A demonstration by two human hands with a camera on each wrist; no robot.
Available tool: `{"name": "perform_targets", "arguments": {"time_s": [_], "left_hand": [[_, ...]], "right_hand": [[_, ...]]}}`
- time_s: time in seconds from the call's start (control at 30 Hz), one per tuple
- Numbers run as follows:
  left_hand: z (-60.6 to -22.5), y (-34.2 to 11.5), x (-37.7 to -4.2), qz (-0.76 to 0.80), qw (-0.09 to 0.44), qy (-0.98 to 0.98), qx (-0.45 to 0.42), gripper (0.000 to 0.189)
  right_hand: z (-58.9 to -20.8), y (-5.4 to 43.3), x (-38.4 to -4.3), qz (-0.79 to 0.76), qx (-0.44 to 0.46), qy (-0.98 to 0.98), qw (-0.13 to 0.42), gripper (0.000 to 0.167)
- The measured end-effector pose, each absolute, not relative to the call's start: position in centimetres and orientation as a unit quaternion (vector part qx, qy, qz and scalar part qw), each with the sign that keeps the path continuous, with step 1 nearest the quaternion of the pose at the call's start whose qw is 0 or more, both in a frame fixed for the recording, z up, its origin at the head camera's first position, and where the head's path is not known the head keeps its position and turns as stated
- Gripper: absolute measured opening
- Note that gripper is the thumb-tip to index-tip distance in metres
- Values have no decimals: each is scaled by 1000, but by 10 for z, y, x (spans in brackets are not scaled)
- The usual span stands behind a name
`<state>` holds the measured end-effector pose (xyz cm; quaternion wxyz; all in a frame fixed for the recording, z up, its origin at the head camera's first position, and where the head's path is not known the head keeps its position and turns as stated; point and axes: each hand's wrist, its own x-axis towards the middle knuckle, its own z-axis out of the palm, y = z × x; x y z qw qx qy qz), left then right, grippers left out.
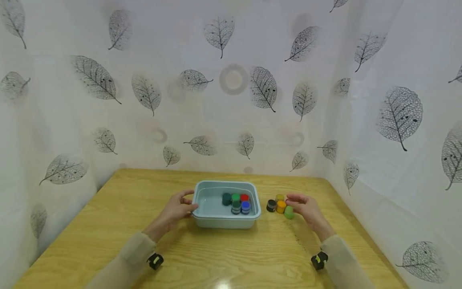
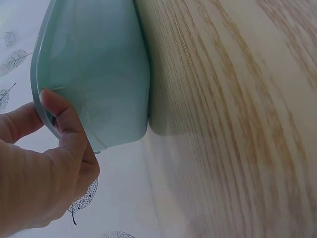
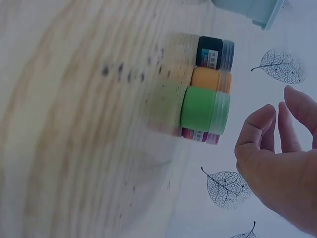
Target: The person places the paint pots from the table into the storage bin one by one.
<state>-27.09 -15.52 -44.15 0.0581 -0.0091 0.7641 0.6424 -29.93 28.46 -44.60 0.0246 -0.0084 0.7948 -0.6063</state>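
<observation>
A pale blue-green plastic tub (image 1: 223, 223) stands on the table, its left rim pinched between the thumb and fingers of my left hand (image 1: 175, 208). In the left wrist view, the thumb is on one side of the tub's rim (image 2: 35, 74) and the fingers on the other. Inside lie several small paint jars, among them a red one (image 1: 244, 198) and a blue one (image 1: 245, 207). My right hand (image 1: 306, 209) hovers with loosely bent fingers over a cluster of jars: black (image 3: 209, 52), orange (image 3: 204, 79), light green (image 3: 199, 109), magenta (image 3: 194, 134) and yellow (image 1: 279, 197). Nothing is in its grasp.
The wooden table (image 1: 202, 257) bears dark specks (image 3: 120, 72) in front of the jar cluster. A white curtain (image 1: 231, 112) printed with grey leaves hangs behind the table and at both sides. Each wrist wears a small black device (image 1: 155, 261).
</observation>
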Motion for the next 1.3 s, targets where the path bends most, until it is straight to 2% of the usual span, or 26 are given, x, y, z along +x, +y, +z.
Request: {"name": "perform_targets", "arguments": {"time_s": [0.43, 0.73, 1.07, 1.3], "left_hand": [[-440, -156, -270, 643, 63, 763, -10, 59], [-439, -155, -270, 644, 65, 762, -11, 59], [-442, -154, -271, 643, 61, 763, -19, 57], [-442, -154, -271, 645, 58, 762, -20, 57]], "right_hand": [[-451, 302, -299, -535, -41, 843, 43, 43], [-456, 310, -303, -530, -41, 844, 64, 49], [-460, 312, -307, -519, -51, 847, 101, 51], [-462, 314, -308, -516, -62, 848, 106, 50]]}}
